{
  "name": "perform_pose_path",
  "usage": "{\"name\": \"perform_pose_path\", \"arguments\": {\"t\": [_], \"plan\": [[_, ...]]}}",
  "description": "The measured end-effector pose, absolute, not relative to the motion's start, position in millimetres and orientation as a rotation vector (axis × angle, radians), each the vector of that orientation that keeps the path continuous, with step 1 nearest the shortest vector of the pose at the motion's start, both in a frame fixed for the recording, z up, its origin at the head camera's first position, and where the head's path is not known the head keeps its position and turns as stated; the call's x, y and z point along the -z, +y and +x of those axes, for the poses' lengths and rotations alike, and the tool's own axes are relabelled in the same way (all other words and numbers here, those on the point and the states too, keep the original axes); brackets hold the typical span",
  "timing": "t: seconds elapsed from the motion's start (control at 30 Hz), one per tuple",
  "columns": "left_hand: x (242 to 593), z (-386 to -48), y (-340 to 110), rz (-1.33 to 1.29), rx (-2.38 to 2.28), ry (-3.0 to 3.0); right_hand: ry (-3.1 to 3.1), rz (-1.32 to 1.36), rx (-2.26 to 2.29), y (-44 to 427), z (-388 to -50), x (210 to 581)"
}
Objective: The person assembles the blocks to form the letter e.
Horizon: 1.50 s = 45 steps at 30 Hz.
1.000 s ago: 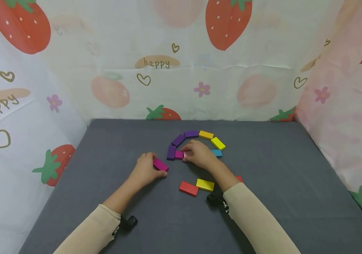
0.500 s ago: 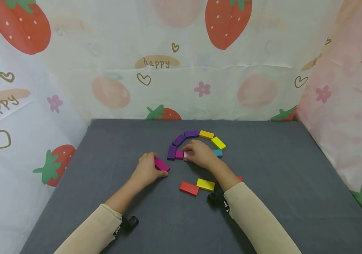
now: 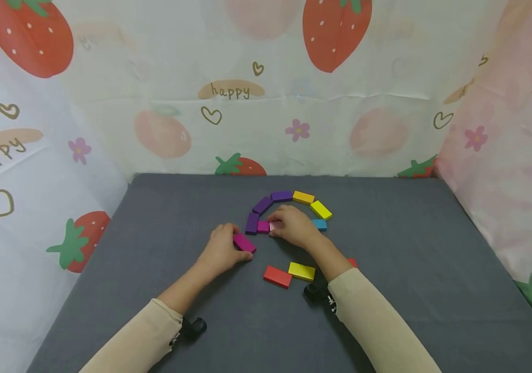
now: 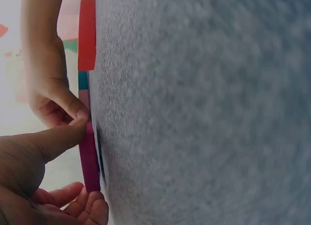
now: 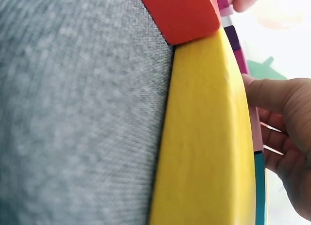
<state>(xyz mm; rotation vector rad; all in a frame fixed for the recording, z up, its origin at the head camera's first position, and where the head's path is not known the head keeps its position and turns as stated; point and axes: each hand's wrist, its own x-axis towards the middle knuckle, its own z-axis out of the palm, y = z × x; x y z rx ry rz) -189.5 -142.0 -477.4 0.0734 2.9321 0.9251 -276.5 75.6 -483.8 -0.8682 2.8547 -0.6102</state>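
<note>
My left hand [image 3: 221, 249] pinches a magenta block [image 3: 244, 243] between thumb and fingers, left of an arch of coloured blocks. The left wrist view shows that magenta block [image 4: 89, 162] lengthwise between thumb and fingertips, close to the cloth. My right hand [image 3: 296, 228] pinches a light pink block [image 3: 275, 226], partly hidden by the fingers. Left of the pink one lies another magenta block [image 3: 263, 227], and to its right a blue block [image 3: 319, 225]. Purple blocks [image 3: 262, 205], an orange-yellow block [image 3: 303, 197] and a yellow block [image 3: 320, 210] form the curve behind.
Nearer the person, a red block [image 3: 277, 277] touches a second yellow block [image 3: 302, 271]. Another red block [image 3: 351, 262] peeks out beside the right forearm. Grey cloth [image 3: 177, 207] covers the table; a fruit-print curtain [image 3: 266, 140] stands behind and at both sides.
My left hand has shifted a little to the right with its magenta block, nearer the arch. The right hand stays at the pink block.
</note>
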Motion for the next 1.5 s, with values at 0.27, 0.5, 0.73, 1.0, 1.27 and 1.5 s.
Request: {"name": "perform_pose_path", "arguments": {"t": [0.27, 0.5, 0.73, 1.0, 1.27, 1.5], "plan": [[475.0, -187.0, -134.9, 0.176, -1.005, 2.870, 2.851, -0.871, 0.621, 75.4, -274.9, 481.6], [477.3, -188.7, -131.8, 0.195, -1.006, 2.873, 2.852, -0.864, 0.624, 74.9, -275.4, 481.0], [478.5, -191.8, -129.7, 0.215, -0.982, 2.868, 2.848, -0.851, 0.627, 74.8, -275.7, 482.7], [478.6, -195.8, -128.9, 0.260, -0.939, 2.905, 2.859, -0.858, 0.635, 74.7, -275.4, 481.8], [479.9, -196.7, -127.9, 0.283, -0.905, 2.922, 2.854, -0.853, 0.634, 74.9, -275.5, 482.2], [478.6, -195.3, -127.5, 0.268, -0.892, 2.924, 2.851, -0.862, 0.637, 75.4, -274.4, 481.5]]}}
